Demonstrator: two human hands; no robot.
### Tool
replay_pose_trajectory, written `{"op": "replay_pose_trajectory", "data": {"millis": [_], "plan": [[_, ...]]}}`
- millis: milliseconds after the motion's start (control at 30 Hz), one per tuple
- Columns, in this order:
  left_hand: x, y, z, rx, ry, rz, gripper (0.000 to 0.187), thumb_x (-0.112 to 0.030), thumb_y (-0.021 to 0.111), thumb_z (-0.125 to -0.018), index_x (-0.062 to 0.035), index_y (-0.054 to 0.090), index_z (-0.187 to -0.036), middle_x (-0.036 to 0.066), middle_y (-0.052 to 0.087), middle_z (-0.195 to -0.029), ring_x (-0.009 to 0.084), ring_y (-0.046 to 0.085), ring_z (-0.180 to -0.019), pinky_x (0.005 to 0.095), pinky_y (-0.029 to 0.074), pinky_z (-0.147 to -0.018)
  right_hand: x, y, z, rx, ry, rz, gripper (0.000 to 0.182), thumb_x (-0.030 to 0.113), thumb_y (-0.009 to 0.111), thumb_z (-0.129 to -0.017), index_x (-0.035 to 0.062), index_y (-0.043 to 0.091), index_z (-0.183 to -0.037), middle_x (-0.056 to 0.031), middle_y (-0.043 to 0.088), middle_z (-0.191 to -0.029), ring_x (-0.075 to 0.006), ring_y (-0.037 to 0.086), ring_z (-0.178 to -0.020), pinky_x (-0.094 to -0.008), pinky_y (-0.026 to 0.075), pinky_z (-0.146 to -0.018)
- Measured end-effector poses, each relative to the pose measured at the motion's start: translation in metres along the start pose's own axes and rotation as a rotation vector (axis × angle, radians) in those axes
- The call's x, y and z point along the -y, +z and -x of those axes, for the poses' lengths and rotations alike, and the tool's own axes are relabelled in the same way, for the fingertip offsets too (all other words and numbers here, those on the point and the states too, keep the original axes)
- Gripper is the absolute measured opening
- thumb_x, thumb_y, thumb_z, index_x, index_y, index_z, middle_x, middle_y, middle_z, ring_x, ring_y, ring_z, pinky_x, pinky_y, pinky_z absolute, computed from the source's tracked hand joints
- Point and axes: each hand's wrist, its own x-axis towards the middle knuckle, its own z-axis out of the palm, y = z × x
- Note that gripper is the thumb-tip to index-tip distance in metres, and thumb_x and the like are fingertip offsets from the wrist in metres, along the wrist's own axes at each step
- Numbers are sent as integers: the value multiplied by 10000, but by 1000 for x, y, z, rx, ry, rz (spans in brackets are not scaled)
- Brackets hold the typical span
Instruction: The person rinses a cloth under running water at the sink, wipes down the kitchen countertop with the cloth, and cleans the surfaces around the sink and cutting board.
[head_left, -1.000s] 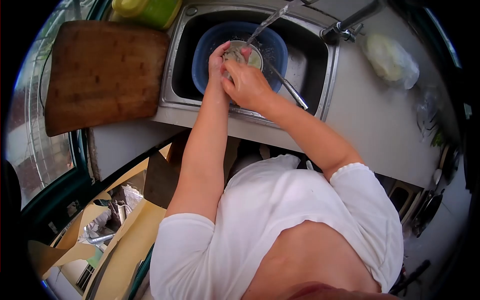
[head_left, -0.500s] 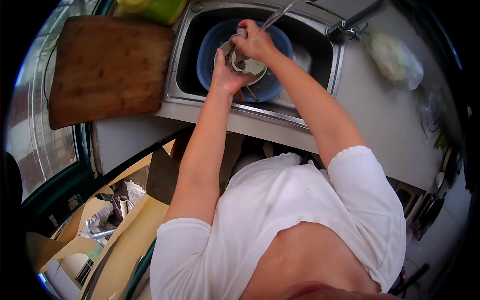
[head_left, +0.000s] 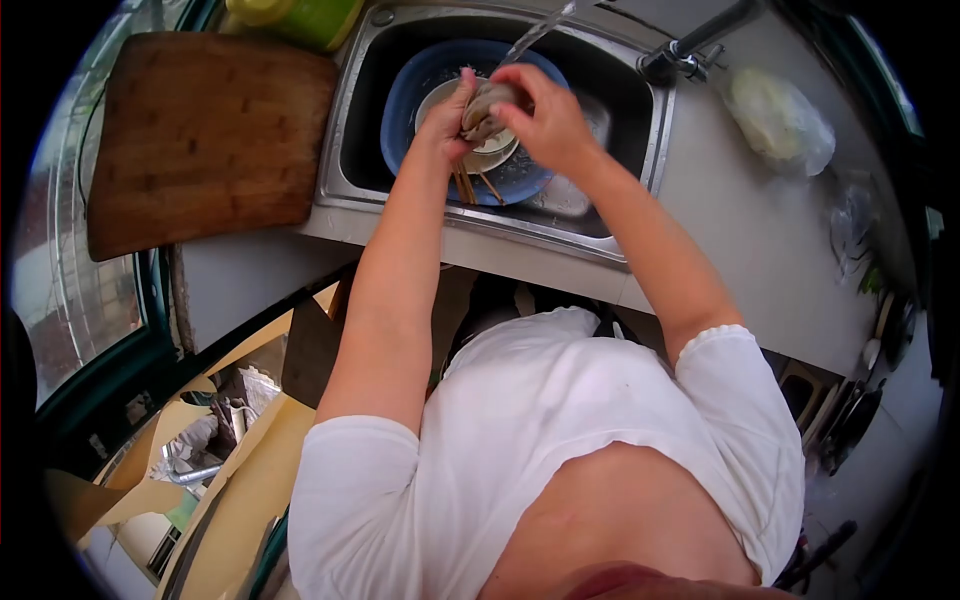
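A wet, bunched grey-brown dishcloth (head_left: 484,112) is squeezed between my two hands above the basin. My left hand (head_left: 446,128) grips its left side, thumb pointing up. From the right, my right hand (head_left: 550,115) has its fingers curled over the cloth. Below them a white bowl (head_left: 495,158) sits in a blue plastic basin (head_left: 395,125), partly hidden by my hands. Several wooden chopsticks (head_left: 464,186) lean at the basin's near side. Just behind my right hand, a stream of water (head_left: 538,36) runs down.
The basin stands in a steel sink (head_left: 570,235) with a faucet (head_left: 665,65) at back right. A wooden cutting board (head_left: 210,140) lies to the left, near a yellow-green container (head_left: 315,22). On the right counter rests a bagged pale vegetable (head_left: 778,118).
The cloth has come up from the bowl and is gathered into a bundle. My left hand has moved up from the bowl's rim onto it; my right hand has shifted right and down.
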Motion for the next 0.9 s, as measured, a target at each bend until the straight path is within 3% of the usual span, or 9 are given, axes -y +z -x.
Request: {"op": "replay_pose_trajectory", "data": {"millis": [100,167,233,333,400,500,600,700,900], "plan": [[-5,29,24,160,-84,-107,370,-399,601,-843,-99,571,-1058,52,626,-949,199,608,-872,373,518,-770,-42,-7,-31,89,137,-93,298,188,624,-778,39,599,-1034,-119,648,-915,-234,629,-837,-304,488,-747],[3,28,18,4,-92,-183,339,-351,593,-850,-94,565,-1069,57,621,-972,210,605,-906,396,513,-787,-54,-6,-37,176,243,-107,297,225,627,-790,42,623,-1024,-114,656,-908,-219,633,-831,-297,488,-746],[12,53,25,-229,-62,-113,334,-240,577,-843,-41,524,-1106,121,582,-1070,279,571,-1019,464,498,-818,-63,-13,-33,-19,217,-16,284,241,615,-800,54,637,-1014,-109,660,-904,-207,634,-818,-289,488,-734],[11,68,16,-219,-79,322,395,-236,583,-842,-1,469,-1137,194,525,-1146,343,530,-1073,489,496,-815,-75,-59,-16,-416,354,-82,226,219,599,-802,54,647,-949,-72,657,-834,-166,611,-767,-270,477,-717],[6,75,0,-266,51,448,390,-268,564,-860,8,452,-1111,202,507,-1068,318,538,-957,416,501,-749,-83,-104,4,-874,279,146,206,111,598,-773,30,598,-962,-82,628,-883,-172,589,-815,-291,471,-734],[-1,67,-24,-258,194,478,332,-274,567,-865,4,494,-1032,139,539,-885,255,534,-827,352,480,-671,-121,-174,2,-1071,320,76,338,163,612,-782,-8,559,-1069,-121,588,-1051,-218,561,-937,-302,439,-829],[-6,69,-17,-167,206,549,310,-266,589,-854,10,517,-977,131,554,-855,254,537,-830,356,478,-664,-151,-206,-26,-977,385,-14,435,216,598,-811,-15,523,-1172,-135,562,-1132,-227,540,-999,-289,402,-883],[-1,94,7,-236,201,520,312,-241,621,-830,21,528,-972,148,554,-920,278,542,-889,355,501,-684,-169,-223,-42,-782,676,-255,518,441,422,-918,38,504,-1232,-62,548,-1184,-167,491,-1068,-311,346,-938],[1,75,4,-72,109,391,256,-193,669,-785,0,565,-917,132,582,-910,262,572,-835,274,511,-611,-187,-231,-37,-580,362,-344,493,426,455,-918,43,516,-1223,-52,550,-1189,-149,481,-1090,-283,344,-941]]}}
